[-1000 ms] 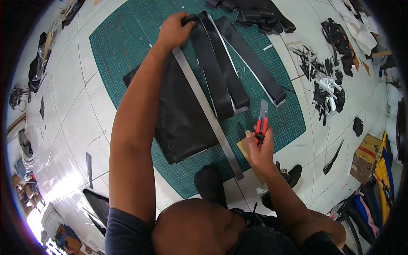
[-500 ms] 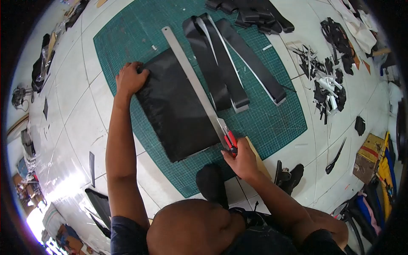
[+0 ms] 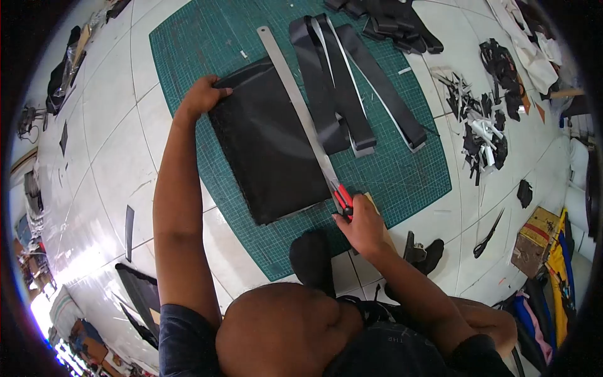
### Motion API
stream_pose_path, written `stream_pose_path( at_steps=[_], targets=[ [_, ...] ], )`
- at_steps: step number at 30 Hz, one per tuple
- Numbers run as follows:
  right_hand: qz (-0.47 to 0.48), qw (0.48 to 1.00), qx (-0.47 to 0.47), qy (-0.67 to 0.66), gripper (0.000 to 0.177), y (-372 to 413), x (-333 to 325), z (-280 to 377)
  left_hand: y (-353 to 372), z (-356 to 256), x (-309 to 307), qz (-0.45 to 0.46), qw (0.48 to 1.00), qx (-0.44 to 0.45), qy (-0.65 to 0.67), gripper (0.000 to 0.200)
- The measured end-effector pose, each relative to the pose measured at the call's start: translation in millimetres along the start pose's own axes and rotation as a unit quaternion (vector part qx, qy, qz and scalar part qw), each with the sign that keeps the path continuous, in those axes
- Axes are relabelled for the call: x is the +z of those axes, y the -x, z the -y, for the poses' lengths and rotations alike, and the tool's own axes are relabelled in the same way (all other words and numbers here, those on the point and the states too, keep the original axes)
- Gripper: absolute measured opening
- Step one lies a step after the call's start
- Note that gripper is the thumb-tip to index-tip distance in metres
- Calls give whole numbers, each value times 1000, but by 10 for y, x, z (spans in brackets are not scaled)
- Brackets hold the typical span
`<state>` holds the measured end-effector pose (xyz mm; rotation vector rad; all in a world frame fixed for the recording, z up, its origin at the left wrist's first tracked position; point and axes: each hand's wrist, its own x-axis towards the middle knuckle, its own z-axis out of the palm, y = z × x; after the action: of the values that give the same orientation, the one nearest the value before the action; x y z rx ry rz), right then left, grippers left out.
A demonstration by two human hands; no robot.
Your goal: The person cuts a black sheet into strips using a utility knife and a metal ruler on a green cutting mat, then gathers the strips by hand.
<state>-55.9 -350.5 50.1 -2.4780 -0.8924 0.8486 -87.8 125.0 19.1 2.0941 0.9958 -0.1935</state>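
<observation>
A black sheet of material with a frayed left edge lies on the green cutting mat. My left hand is closed at its upper left corner, thumb over the top and other fingers partly hidden. A long metal ruler rests along the sheet's right side. In my right hand is a red and black utility knife, its blade by the ruler's lower end. Folded black straps with pale undersides lie just right of the ruler.
More black strips sit at the mat's far edge. To the right on the tiles are a pile of black and white scraps, scissors and a worn box. My foot is on the mat's near edge.
The whole view has shifted slightly. My right hand has drawn the knife a little toward me along the ruler. My left hand's fingers have closed more at the sheet's corner.
</observation>
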Motion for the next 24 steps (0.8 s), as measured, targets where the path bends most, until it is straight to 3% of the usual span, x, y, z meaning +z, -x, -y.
stream_pose_path(
  at_steps=[3, 12, 15, 18, 21, 24],
  targets=[
    [9, 997, 78, -25, 49, -1, 88, 45, -2, 73, -29, 7, 999, -35, -18, 47],
    [-92, 978, 16, -189, 43, 166, 108, -49, 232, 114, -125, 25, 996, -76, -27, 43],
    [-92, 972, 7, -215, 45, 214, 152, -26, 224, 135, -82, -15, 997, -70, -33, 43],
    [-95, 968, -18, -230, 43, 244, 246, 25, 188, 163, -102, 17, 996, -76, -42, 52],
    [-93, 973, -22, -209, 45, 244, 366, 37, 166, 253, -18, -53, 995, -53, -70, 57],
    [-102, 983, -62, -140, 47, 243, 395, -11, 112, 311, -8, -57, 985, -56, -155, 67]
  ],
)
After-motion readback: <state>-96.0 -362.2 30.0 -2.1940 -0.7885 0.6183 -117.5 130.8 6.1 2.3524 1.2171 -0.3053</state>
